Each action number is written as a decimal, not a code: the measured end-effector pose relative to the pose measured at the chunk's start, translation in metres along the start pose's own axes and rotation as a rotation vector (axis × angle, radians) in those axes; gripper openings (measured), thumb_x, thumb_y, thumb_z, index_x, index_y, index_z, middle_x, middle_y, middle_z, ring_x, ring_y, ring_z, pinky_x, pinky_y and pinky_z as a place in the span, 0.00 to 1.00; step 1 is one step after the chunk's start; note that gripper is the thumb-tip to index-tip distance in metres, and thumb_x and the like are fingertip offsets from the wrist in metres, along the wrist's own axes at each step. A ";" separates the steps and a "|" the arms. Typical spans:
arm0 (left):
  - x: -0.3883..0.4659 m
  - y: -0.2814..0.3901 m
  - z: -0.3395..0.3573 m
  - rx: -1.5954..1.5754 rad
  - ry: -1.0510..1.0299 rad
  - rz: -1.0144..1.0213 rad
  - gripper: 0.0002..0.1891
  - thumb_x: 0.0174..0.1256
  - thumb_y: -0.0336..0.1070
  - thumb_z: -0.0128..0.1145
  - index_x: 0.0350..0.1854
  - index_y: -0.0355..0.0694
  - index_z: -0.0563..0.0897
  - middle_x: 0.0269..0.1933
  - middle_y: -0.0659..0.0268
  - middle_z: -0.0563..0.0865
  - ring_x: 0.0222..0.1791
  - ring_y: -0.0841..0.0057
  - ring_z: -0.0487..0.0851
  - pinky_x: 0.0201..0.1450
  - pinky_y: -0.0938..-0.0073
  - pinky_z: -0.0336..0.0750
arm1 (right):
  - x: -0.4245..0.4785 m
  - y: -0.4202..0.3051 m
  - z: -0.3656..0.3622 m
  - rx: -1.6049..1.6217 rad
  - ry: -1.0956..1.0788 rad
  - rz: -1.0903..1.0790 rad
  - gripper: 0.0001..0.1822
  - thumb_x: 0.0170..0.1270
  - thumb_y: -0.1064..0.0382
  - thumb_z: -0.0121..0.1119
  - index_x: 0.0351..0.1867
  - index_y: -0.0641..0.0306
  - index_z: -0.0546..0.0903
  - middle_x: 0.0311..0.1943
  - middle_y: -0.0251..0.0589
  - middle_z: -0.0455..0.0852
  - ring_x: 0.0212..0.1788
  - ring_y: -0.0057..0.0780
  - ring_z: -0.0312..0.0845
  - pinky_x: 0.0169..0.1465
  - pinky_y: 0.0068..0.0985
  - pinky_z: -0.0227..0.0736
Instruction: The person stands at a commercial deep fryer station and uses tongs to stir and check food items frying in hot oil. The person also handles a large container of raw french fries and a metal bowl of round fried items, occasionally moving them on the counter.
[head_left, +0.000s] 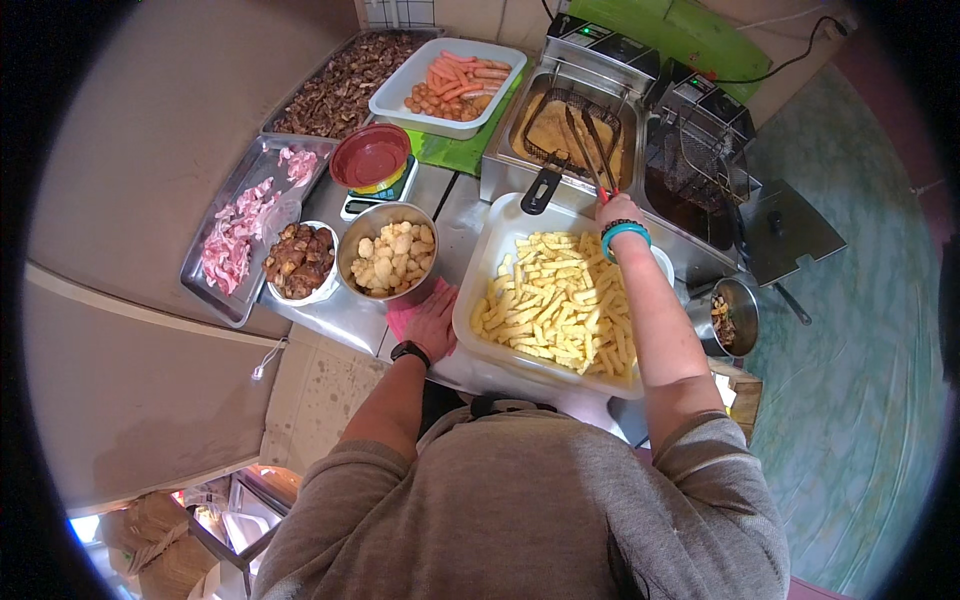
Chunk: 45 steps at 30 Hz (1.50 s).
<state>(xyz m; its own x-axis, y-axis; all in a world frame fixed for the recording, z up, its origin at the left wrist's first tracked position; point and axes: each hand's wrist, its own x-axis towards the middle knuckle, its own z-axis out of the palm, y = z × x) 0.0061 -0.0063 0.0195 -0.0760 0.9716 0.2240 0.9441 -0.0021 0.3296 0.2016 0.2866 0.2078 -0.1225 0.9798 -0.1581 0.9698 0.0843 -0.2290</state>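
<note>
My right hand (616, 210) grips the red handles of a pair of metal tongs (583, 146). The dark tong arms reach into a wire fry basket (538, 124) in the left tank of the electric deep fryer (504, 161), where bubbling golden oil (559, 127) shows. Below that forearm sits a white plastic tub (466, 289) with many crinkle-cut fries (555, 300); the arm hides its right part. My left hand (433, 322) rests flat on a pink cloth (401, 319) on the steel counter, between the tub and a steel pot (346, 259) of pale coated pieces (394, 259).
Left stand a bowl of browned meat (300, 259), a tray of raw meat strips (232, 240), and a red bowl (367, 157) on a scale (382, 199). Sausages (465, 79) fill a white tub behind. Right are another fryer tank (686, 199), a lid (799, 232) and a saucepan (724, 319).
</note>
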 end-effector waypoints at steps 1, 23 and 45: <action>0.000 0.001 -0.002 -0.011 0.002 -0.003 0.26 0.63 0.40 0.49 0.63 0.38 0.70 0.66 0.55 0.71 0.68 0.61 0.66 0.72 0.64 0.58 | -0.001 0.000 0.000 -0.001 0.003 -0.002 0.20 0.67 0.57 0.44 0.51 0.71 0.74 0.52 0.58 0.80 0.56 0.48 0.78 0.58 0.37 0.72; 0.000 -0.001 0.002 0.001 0.002 0.006 0.24 0.65 0.41 0.47 0.63 0.38 0.71 0.66 0.54 0.71 0.68 0.61 0.67 0.72 0.63 0.58 | 0.005 0.003 0.005 -0.020 0.026 -0.005 0.20 0.67 0.57 0.45 0.50 0.72 0.74 0.51 0.59 0.81 0.55 0.47 0.78 0.57 0.37 0.73; 0.000 -0.002 0.005 0.012 0.053 0.026 0.24 0.62 0.38 0.49 0.61 0.37 0.73 0.64 0.54 0.73 0.67 0.61 0.68 0.71 0.63 0.60 | 0.006 0.004 0.008 -0.013 0.037 -0.016 0.19 0.67 0.58 0.45 0.51 0.72 0.74 0.50 0.59 0.81 0.54 0.49 0.79 0.57 0.38 0.72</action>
<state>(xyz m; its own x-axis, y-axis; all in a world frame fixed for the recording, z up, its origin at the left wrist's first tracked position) 0.0060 -0.0052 0.0148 -0.0679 0.9573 0.2810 0.9498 -0.0241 0.3119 0.2030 0.2908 0.1982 -0.1304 0.9843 -0.1187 0.9704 0.1021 -0.2190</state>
